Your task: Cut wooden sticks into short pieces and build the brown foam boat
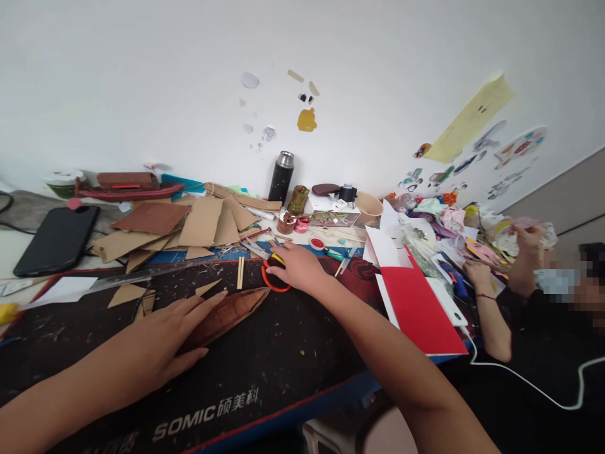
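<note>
My left hand (179, 331) lies with fingers stretched out and thumb apart over a brown boat-shaped cardboard piece (236, 313). Its pointed end shows beyond my fingertips, and the rest is partly hidden under the hand. My right hand (300, 268) is closed at the handles of a pair of scissors (256, 248), whose blades point away and to the left. An orange handle loop shows below my thumb. Between the hands stand out two short wooden sticks (240, 272), side by side on the dark mat (312, 353). A small cardboard scrap (208, 287) lies near my left fingers.
Cardboard sheets (203, 222) pile up behind my left hand, beside a black phone (59, 239) and a model boat (127, 188). A black thermos (282, 178) stands by the wall. Red card (420, 309) lies right; a co-worker's hands (479, 277) are beyond it.
</note>
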The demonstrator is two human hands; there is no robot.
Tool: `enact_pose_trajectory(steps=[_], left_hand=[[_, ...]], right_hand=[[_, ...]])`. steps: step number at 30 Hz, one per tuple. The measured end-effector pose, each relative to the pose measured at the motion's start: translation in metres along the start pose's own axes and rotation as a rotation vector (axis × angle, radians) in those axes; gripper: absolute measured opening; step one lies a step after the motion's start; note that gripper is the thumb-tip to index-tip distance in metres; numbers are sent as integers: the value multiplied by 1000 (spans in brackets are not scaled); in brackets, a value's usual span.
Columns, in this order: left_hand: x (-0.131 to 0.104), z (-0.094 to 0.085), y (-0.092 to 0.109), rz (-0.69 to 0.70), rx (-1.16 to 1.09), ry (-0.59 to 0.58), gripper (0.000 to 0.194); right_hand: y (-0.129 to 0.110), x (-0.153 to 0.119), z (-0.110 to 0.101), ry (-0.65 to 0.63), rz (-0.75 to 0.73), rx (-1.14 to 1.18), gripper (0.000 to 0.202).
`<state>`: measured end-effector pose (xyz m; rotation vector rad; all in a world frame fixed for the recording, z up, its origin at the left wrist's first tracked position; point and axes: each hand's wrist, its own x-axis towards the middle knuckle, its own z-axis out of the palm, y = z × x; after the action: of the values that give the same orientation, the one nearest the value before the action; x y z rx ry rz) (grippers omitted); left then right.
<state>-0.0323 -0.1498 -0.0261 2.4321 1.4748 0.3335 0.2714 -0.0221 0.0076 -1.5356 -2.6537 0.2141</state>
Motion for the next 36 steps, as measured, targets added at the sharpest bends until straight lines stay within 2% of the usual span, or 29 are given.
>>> enact_pose_trajectory(steps=[3,5,8,10,13,15,19,23,31,36], left_hand=[[1,9,1,17,-19,-6,73],[1,15,3,-12,-15,49,71],[1,22,9,-67,8,83,72],[1,24,14,-98,1,49,76],[0,23,23,-130,-94,-31,86],[0,21,30,-129,-206,-62,93],[-4,12,46,-179,-499,-163,97],[-7,4,58,-252,-679,-324,94],[6,-2,65,-187,-498,-330,83],[4,2,65,-120,-450,-373,80]], right_hand=[[-8,-12,-5,115,29,182,32],[-16,-24,-2,118,60,400,24],[-29,-43,9,-13,180,705,32],[-37,-53,20,-135,235,868,37],[-45,-60,33,-298,274,1034,33],[-47,-61,39,-336,274,1060,31],[-47,-60,43,-298,248,985,27],[-46,-60,38,-158,130,745,23],[-43,-48,18,-56,-38,326,23],[-43,-39,14,-85,-191,76,30]])
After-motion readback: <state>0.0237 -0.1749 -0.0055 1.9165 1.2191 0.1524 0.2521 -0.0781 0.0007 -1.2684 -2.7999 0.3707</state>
